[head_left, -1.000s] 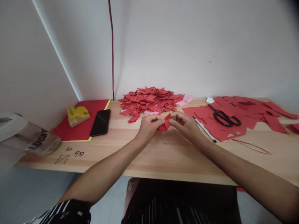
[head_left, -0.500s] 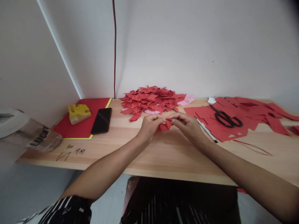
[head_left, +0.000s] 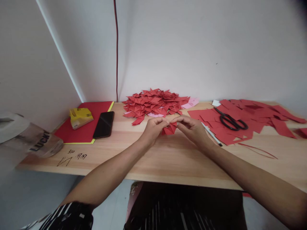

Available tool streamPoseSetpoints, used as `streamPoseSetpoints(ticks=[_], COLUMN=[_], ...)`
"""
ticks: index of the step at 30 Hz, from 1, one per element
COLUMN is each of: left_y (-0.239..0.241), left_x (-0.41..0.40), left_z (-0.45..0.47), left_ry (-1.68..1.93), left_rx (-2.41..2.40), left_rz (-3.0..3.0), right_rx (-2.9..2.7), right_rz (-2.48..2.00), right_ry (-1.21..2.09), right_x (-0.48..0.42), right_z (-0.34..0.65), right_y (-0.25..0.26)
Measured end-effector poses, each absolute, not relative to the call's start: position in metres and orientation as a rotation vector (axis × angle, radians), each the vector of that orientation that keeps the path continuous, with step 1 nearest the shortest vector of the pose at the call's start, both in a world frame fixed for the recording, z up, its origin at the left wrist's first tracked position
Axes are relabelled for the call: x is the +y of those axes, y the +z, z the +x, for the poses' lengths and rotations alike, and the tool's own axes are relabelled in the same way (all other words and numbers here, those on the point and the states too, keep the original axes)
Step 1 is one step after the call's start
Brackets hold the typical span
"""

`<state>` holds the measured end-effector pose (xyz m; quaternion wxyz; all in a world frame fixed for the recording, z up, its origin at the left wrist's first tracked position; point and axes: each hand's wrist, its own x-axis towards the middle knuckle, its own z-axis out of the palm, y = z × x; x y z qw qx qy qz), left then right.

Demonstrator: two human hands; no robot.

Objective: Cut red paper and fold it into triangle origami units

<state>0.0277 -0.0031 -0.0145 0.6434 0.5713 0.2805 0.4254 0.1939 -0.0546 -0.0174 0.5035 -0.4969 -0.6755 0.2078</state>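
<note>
Near the middle of the wooden table (head_left: 168, 159), both hands meet over a small folded red paper piece (head_left: 169, 128). The left hand (head_left: 153, 127) pinches its left edge with curled fingers, and the right hand (head_left: 192, 127) pinches its right edge from the other side, so the piece sits between the fingertips, just above the tabletop. Just beyond the hands, toward the far wall, lies a heap of folded red pieces (head_left: 154, 103). Right of the right hand a pen (head_left: 211, 134) lies on the wood, and farther right black scissors (head_left: 230, 120) rest on loose red paper sheets (head_left: 251, 118). On the far left, a black phone (head_left: 104, 124) and a yellow packet (head_left: 80, 117) lie on a red sheet (head_left: 83, 131).
</note>
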Motion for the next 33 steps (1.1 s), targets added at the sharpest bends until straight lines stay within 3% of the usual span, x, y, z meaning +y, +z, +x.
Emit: streamPoseSetpoints(ticks=[19,33], left_y=[-0.007,-0.008], left_x=[-0.010,-0.011], left_z=[0.026,0.026], left_ry=[1.232,1.291], left_rx=[0.826,0.783], left_rz=[2.104,2.171], right_rx=[-1.489,-1.338], right_rz=[-1.298,-1.145], right_ry=[0.734,1.153], right_x=[-0.055,-0.048], right_z=[0.190,0.200], right_y=[-0.012,-0.022])
